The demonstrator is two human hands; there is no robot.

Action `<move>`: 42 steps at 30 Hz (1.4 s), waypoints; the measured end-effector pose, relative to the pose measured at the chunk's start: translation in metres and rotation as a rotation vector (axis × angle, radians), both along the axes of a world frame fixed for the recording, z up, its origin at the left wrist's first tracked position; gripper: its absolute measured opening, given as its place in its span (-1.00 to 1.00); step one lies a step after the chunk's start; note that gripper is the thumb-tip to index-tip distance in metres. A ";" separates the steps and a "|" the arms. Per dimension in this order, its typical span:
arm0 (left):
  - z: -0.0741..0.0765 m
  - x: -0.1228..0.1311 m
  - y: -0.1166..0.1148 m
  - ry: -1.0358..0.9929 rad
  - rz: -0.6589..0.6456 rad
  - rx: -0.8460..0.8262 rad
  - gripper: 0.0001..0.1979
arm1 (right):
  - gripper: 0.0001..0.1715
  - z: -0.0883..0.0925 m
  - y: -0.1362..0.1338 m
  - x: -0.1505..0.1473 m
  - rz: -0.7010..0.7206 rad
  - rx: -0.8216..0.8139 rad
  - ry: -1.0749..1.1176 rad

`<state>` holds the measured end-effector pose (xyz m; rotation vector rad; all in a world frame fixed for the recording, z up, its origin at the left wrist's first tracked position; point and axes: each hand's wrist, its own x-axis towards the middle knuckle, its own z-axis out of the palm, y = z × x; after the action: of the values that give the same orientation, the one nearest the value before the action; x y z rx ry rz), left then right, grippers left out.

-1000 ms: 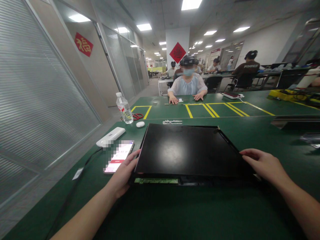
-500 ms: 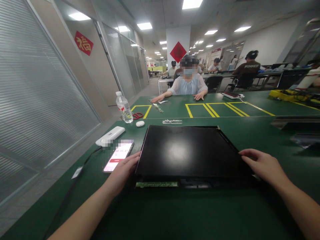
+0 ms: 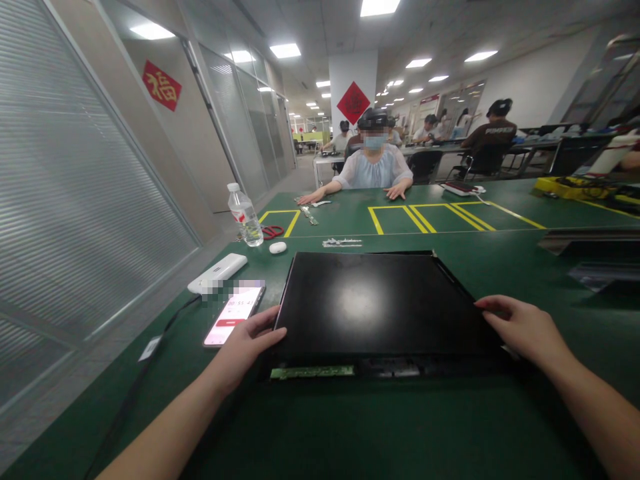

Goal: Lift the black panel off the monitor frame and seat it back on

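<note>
A black, glossy LCD panel lies before me over a dark frame that shows along its far and right edges. A green circuit strip runs along its near side. My left hand grips the panel's left edge, thumb on the top face and fingers at the side. At the right edge my right hand has its thumb and index finger pinched at the rim; its other fingers are curled and partly hidden.
Left of the panel lie a lit phone, a white power bank with a cable, a white earbud case, a water bottle and red scissors. White strips lie beyond. A masked person sits opposite.
My left thumb has come onto the panel's top face near its left edge. The right hand stays at the right edge. The view has shifted slightly.
</note>
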<state>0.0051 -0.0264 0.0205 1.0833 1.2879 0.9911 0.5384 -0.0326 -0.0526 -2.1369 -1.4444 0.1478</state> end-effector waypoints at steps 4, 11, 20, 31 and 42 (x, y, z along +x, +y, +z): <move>0.001 0.002 0.000 -0.002 0.043 0.070 -0.35 | -0.63 -0.001 0.000 0.001 0.004 -0.012 0.016; -0.002 0.003 -0.003 -0.162 0.009 0.117 -0.43 | -0.56 0.003 0.000 -0.003 -0.004 -0.003 0.040; 0.000 0.005 -0.007 -0.235 0.027 0.216 -0.40 | -0.45 0.009 0.000 -0.009 -0.055 0.024 0.242; 0.000 0.004 -0.009 -0.237 -0.003 0.319 -0.47 | -0.45 0.018 0.005 -0.019 -0.064 0.078 0.675; 0.001 -0.003 -0.007 -0.286 0.008 0.235 -0.42 | -0.57 0.078 -0.031 -0.042 -0.301 0.262 1.347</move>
<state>0.0019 -0.0336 0.0218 1.0674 0.9608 1.2771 0.4966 -0.0632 0.0253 -1.3967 -0.3102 0.9816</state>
